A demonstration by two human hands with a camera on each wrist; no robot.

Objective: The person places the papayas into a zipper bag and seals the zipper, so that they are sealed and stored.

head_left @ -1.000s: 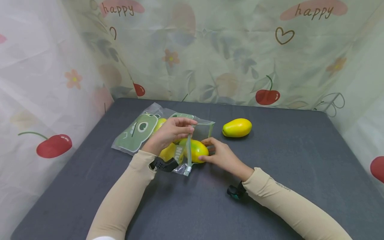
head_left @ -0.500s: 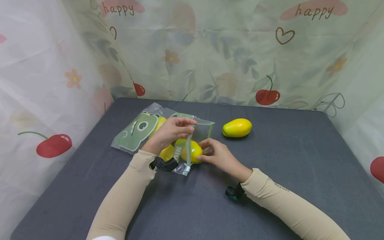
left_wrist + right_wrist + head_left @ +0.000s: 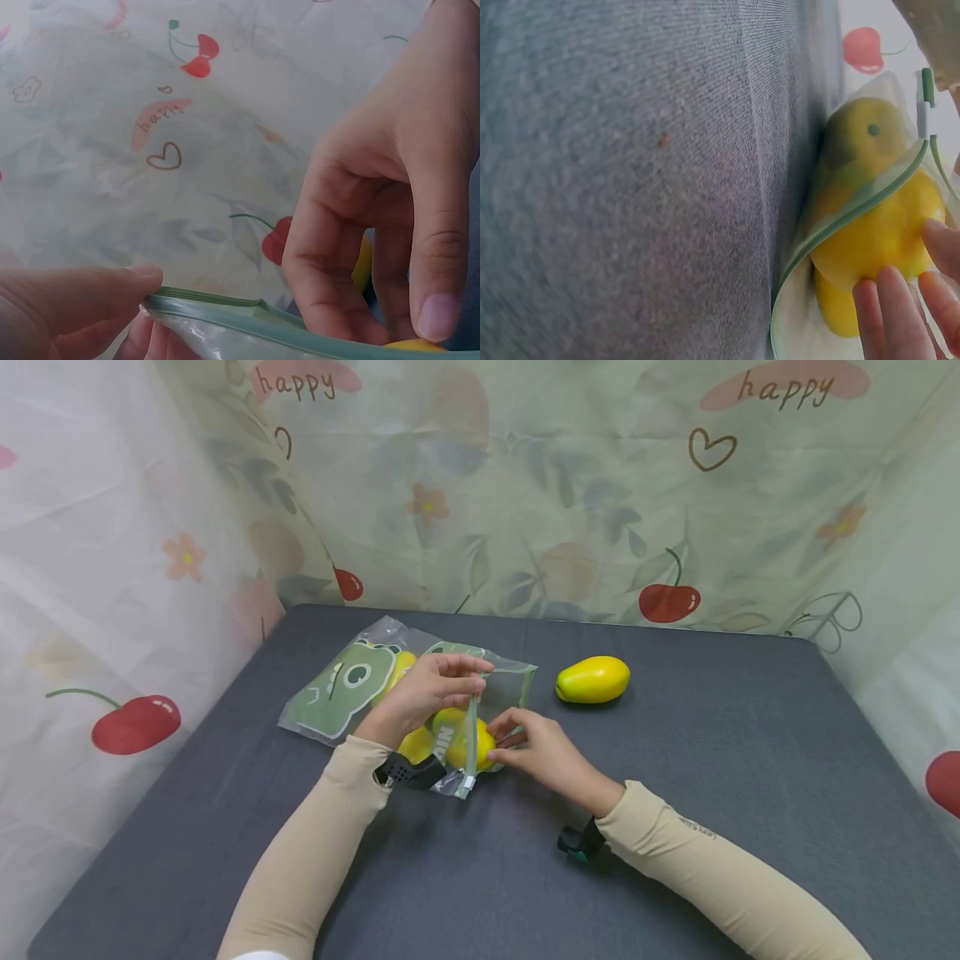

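A clear slider zip bag (image 3: 324,703) with a green cartoon print lies on the table, its mouth toward the right. My left hand (image 3: 420,695) pinches the upper rim of that mouth between thumb and fingers. At the opening, my right hand (image 3: 551,750) holds the near end of a yellow mango-like fruit (image 3: 877,236), thumb on one side and fingers on the other. Most of this fruit is inside the bag, behind the green zip strip (image 3: 247,324). More yellow fruit (image 3: 416,744) shows through the plastic, partly hidden by my left hand and wrist.
Another yellow fruit (image 3: 592,680) of the same kind lies loose on the dark grey table (image 3: 720,727), right of the bag. A patterned curtain (image 3: 525,485) hangs behind and at both sides. Each wrist wears a black camera mount (image 3: 408,771).
My right hand has moved left, sliding the fruit deeper through the bag's mouth. The left hand keeps its hold on the rim; the loose fruit has stayed put.
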